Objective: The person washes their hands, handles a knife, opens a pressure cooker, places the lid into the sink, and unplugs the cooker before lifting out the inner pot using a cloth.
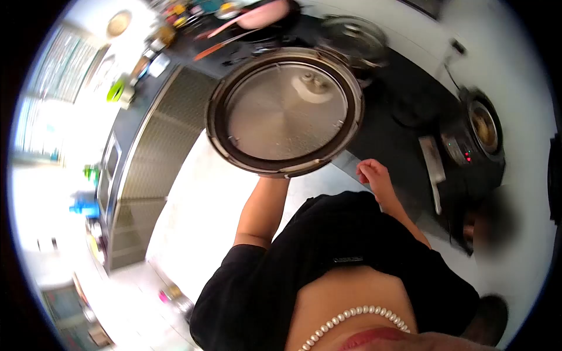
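Note:
A round metal pressure cooker lid (275, 126) is raised in front of me, its underside with a dark sealing ring facing my view. My left forearm (260, 210) runs up behind it. The lid hides the fingers of my left hand, which holds it from the far side. Right of the lid, by the counter edge, my right hand (374, 175) is in the air with fingers curled in and nothing visible in them. On the counter to the right stands an electric pressure cooker (459, 149), uncovered, with lit red lights and something brownish inside.
A wide-bladed knife (433, 167) lies on the dark counter (386, 131) beside the cooker. Farther back are a pot with a glass lid (354, 38), a pink pan (263, 14) and an orange-handled utensil (213, 51). A sink (109, 161) is on the left.

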A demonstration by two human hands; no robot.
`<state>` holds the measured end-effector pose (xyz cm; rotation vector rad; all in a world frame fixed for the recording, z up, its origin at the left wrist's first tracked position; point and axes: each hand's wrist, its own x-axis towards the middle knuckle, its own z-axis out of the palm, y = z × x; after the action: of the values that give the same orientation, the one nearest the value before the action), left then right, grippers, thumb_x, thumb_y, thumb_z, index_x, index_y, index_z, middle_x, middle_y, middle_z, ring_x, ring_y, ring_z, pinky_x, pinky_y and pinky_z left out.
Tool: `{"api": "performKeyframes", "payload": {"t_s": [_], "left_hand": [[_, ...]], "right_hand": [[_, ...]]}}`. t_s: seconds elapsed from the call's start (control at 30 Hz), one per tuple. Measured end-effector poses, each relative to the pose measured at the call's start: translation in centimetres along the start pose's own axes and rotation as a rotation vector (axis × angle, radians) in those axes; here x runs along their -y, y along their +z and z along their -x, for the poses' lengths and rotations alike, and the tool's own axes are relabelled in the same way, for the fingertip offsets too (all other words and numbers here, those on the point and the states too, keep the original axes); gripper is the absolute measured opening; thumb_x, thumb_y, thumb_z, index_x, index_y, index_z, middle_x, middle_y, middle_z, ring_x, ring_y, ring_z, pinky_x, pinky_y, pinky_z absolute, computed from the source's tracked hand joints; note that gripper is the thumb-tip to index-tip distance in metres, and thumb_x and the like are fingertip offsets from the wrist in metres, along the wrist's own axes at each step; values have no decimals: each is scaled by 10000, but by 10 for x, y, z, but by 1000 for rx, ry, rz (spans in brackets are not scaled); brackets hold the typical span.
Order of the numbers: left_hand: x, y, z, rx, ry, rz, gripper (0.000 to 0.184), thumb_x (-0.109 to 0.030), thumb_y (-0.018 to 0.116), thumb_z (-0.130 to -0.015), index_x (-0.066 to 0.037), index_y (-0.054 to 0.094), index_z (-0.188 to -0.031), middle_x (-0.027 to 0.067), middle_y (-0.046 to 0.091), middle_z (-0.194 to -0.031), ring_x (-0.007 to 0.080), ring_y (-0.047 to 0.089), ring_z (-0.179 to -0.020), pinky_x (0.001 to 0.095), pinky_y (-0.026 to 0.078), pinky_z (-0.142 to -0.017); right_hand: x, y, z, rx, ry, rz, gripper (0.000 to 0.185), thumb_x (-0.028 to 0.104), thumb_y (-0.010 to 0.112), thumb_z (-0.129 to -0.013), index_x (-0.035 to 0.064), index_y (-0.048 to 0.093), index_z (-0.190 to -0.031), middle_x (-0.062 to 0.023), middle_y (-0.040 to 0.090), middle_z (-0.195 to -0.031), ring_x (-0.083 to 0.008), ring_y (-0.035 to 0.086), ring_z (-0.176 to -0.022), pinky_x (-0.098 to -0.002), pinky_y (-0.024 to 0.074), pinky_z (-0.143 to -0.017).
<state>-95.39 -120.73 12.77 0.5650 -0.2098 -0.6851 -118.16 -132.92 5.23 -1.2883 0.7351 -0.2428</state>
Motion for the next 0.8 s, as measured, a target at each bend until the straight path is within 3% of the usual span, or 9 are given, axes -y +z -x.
{"api": "performKeyframes", "payload": {"t_s": [0.2, 0.53, 0.63, 0.8], "left_hand": [[-81, -73, 31, -199, 233, 31, 507, -433, 401, -870, -92, 414, -1245, 86, 466, -1239, 297, 450, -1114, 475, 381, -922], [-177, -163, 26, -436, 497, 37, 500, -424, 406, -870, -87, 418, -1240, 88, 474, -1227, 296, 458, -1104, 471, 389, -914], [-205, -185, 13, -504, 551, 32, 498, -421, 408, -870, -86, 419, -1238, 89, 476, -1224, 296, 460, -1100, 470, 392, -912], [-248, -214, 1, -632, 604, 20, 495, -417, 410, -870, -83, 421, -1235, 90, 480, -1218, 295, 465, -1095, 468, 396, -908]], "right_hand": [[26, 97, -46, 334, 81, 90, 106, 117, 510, -841, 32, 568, -868, -30, 586, -756, -72, 506, -632, -215, 433, -587], [51, 222, -145, 691, 134, 225, 142, 138, 480, -872, 29, 570, -874, -39, 569, -760, -78, 489, -638, -213, 410, -607], [74, 269, -178, 802, 205, 50, 193, 168, 476, -877, 6, 580, -893, -50, 587, -789, -82, 501, -652, -216, 424, -637], [113, 356, -229, 1077, 102, -1, 306, 256, 417, -914, 8, 569, -1009, -79, 595, -898, -97, 499, -730, -237, 418, -695]]}}
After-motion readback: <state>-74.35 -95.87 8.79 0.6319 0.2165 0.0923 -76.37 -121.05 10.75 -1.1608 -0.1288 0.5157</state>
